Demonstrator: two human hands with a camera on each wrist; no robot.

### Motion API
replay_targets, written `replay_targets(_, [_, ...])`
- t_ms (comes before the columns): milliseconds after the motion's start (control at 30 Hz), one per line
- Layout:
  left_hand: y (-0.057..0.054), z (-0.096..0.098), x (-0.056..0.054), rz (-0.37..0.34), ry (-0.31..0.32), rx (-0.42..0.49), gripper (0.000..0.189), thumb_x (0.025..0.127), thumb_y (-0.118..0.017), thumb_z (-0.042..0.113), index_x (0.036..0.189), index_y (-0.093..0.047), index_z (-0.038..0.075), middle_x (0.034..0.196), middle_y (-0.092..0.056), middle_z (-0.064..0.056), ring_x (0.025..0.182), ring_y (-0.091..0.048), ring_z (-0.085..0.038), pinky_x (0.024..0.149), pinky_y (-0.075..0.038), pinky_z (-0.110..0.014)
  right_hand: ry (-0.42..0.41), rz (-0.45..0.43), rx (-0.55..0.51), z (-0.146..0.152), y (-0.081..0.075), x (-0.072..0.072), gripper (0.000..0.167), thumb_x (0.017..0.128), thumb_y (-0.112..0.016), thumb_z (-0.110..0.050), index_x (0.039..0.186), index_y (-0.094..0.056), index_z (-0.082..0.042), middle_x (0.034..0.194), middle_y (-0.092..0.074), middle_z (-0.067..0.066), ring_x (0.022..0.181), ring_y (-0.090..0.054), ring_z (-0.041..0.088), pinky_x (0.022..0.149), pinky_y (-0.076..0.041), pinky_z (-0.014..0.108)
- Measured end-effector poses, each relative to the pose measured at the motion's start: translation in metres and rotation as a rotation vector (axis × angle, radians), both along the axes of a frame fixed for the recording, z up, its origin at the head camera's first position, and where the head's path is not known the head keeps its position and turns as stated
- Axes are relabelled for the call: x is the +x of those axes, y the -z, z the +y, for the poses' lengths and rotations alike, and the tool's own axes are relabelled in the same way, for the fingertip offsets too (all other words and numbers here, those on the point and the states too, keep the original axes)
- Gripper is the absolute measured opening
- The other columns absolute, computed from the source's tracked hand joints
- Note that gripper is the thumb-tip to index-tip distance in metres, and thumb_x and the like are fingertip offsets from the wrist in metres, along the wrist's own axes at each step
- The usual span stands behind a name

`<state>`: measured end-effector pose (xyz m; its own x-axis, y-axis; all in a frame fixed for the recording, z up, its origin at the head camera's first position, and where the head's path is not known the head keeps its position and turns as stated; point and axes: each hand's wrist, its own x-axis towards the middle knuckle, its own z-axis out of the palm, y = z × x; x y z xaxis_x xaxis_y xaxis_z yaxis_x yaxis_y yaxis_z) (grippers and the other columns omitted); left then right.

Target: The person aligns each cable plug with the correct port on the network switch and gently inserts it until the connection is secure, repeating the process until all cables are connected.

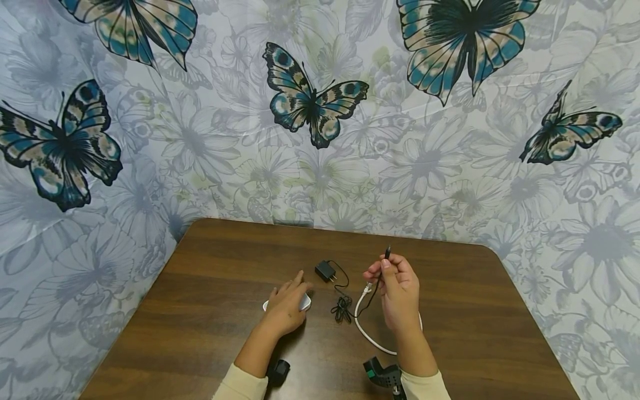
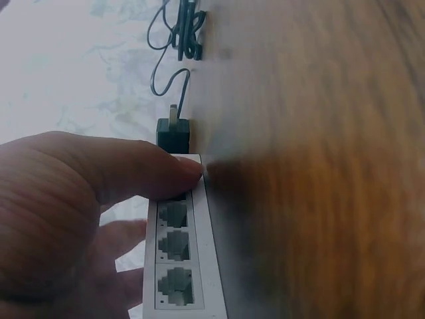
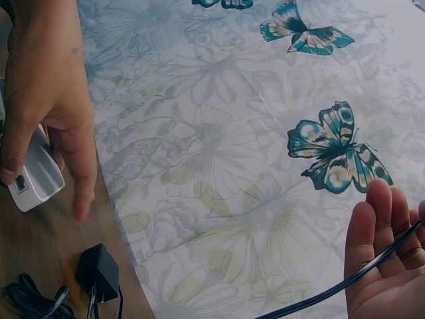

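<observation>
My left hand [image 1: 287, 306] grips a white network switch [image 2: 211, 272] on the table. In the left wrist view the thumb presses its port side, partly hiding the row of sockets, with fingers behind it. My right hand [image 1: 401, 291], raised over the table's right half, pinches the black plug [image 1: 387, 252] of a power cable between thumb and fingers. From there the thin black cable [image 3: 325, 291] runs down across the palm to a bundled coil [image 1: 343, 309]. The black power adapter [image 1: 325, 271] lies between the hands, prongs showing.
A white network cable [image 1: 372, 340] curves on the table under my right forearm, its end close to the right fingers. The brown table [image 1: 200, 300] ends at a butterfly-patterned cloth [image 1: 330, 183]. Black wrist devices [image 1: 382, 373] sit at both wrists.
</observation>
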<state>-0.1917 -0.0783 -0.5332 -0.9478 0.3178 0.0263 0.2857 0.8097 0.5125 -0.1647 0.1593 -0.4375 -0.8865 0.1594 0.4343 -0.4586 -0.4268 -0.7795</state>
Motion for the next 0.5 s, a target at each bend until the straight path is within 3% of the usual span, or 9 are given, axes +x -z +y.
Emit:
replay_targets(67, [-0.0001,-0.0002,0.0001,-0.031,-0.020,0.012,0.074,0.077,-0.078,0.005,0.145,-0.051,0.020,0.162,-0.025,-0.018,0.142,-0.036,-0.042,0.110,-0.021,-0.070,0.001,0.000,0.006,0.0001,0.0004,0.0002,0.010,0.103,-0.048,-0.001,0.108,-0.053,0.006,0.084,-0.067,0.009,0.074,-0.071,0.017,0.072,-0.058,0.027])
replay_targets(133, [0.0004,-0.0004,0.0000,-0.034,-0.046,0.009,0.083,0.077,-0.080,0.011,0.151,-0.043,0.018,0.161,-0.022,-0.023,0.142,-0.033,-0.044,0.112,-0.021,-0.068,-0.002,0.001,0.000,0.0003,0.0007,0.0003,0.010,0.103,-0.048,-0.001,0.108,-0.054,0.006,0.084,-0.067,0.010,0.074,-0.071,0.018,0.072,-0.058,0.027])
replay_targets(300, [0.0040,0.0000,0.0004,0.003,-0.124,-0.004,0.089,0.075,-0.086,0.035,0.150,-0.043,0.014,0.146,-0.041,-0.024,0.133,-0.039,-0.047,0.108,-0.025,-0.070,0.003,-0.004,-0.005,0.0005,0.0007,0.0007,0.010,0.103,-0.048,-0.001,0.108,-0.054,0.006,0.084,-0.067,0.010,0.073,-0.071,0.018,0.071,-0.058,0.028])
replay_targets(500, [0.0072,0.0016,-0.0008,0.005,-0.200,-0.018,0.092,0.072,-0.087,0.046,0.147,-0.047,0.011,0.134,-0.052,-0.020,0.127,-0.045,-0.041,0.103,-0.029,-0.071,-0.003,-0.004,-0.010,0.0008,0.0002,0.0014,0.010,0.103,-0.047,-0.001,0.107,-0.054,0.005,0.084,-0.067,0.009,0.074,-0.071,0.017,0.071,-0.058,0.027])
